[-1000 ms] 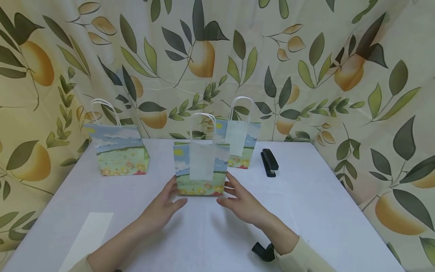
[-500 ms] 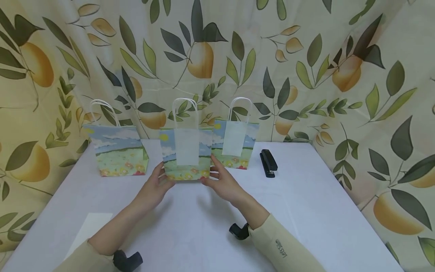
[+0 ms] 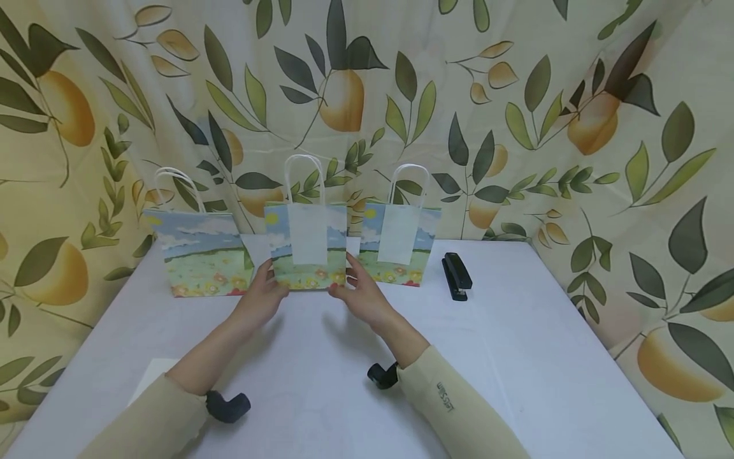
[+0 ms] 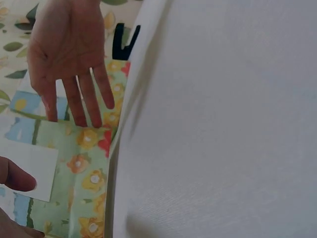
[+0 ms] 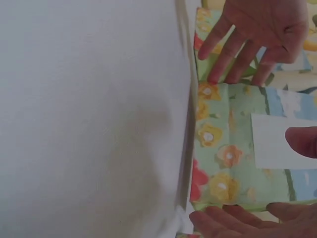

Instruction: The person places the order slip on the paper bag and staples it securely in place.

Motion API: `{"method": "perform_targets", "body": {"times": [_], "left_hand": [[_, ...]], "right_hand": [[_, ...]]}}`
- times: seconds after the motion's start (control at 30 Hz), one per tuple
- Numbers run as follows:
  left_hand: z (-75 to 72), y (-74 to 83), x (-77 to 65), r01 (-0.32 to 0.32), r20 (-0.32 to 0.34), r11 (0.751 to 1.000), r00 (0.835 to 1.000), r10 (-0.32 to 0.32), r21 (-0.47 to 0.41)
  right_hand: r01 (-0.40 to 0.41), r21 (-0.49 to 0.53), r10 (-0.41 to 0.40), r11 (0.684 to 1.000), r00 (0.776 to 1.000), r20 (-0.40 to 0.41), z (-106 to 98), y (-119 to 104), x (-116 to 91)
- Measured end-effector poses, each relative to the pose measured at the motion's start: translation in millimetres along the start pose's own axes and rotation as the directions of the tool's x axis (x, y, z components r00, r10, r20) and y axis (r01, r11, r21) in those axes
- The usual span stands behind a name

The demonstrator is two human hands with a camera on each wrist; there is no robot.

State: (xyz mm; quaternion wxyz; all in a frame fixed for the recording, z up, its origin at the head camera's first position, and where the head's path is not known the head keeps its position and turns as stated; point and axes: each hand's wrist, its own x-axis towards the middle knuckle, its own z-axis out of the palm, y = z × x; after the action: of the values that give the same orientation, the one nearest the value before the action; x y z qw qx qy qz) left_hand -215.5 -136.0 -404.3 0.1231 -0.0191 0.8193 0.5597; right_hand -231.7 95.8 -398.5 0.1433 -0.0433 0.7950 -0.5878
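A small paper gift bag, printed with sky, meadow and flowers, stands upright with white handles raised and a white panel down its front. My left hand touches its left side near the base. Against the opposite side lies my right hand. In the left wrist view, the right hand has its fingers straight, tips at the bag's edge. The right wrist view has the left hand with extended fingers meeting the bag. Both thumbs are in front, near the bottom.
A similar bag stands at the left and another at the right. A black stapler lies beyond the right bag. White paper lies front left, partly under my left sleeve.
The middle bag has moved back and to the left, between both hands, into a row with the other two bags. The other bags and the stapler have stayed put.
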Motion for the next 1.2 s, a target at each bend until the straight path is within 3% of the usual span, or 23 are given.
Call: {"method": "perform_targets", "body": {"times": [0.27,0.53,1.07,1.2], "left_hand": [[-1.2,-0.1,22.4,0.026,-0.044,1.000,0.999,-0.026,0.000],[1.1,0.8,39.6,0.000,-0.101,1.000,0.995,0.002,0.019],[3.1,-1.3,50.2,0.033,-0.088,0.994,0.996,-0.024,0.103],[-0.1,-3.9,45.8,0.040,-0.076,0.992,0.997,-0.031,0.124]], "right_hand": [[-0.014,0.001,0.014,1.000,1.000,-0.004,5.1,0.9,15.6],[-0.016,0.004,0.016,1.000,1.000,-0.004,11.3,2.5,29.4],[-0.018,-0.091,0.016,0.996,1.000,-0.025,15.6,5.5,40.3],[-0.031,-0.133,0.028,0.991,0.999,-0.025,16.2,7.1,36.2]]}}
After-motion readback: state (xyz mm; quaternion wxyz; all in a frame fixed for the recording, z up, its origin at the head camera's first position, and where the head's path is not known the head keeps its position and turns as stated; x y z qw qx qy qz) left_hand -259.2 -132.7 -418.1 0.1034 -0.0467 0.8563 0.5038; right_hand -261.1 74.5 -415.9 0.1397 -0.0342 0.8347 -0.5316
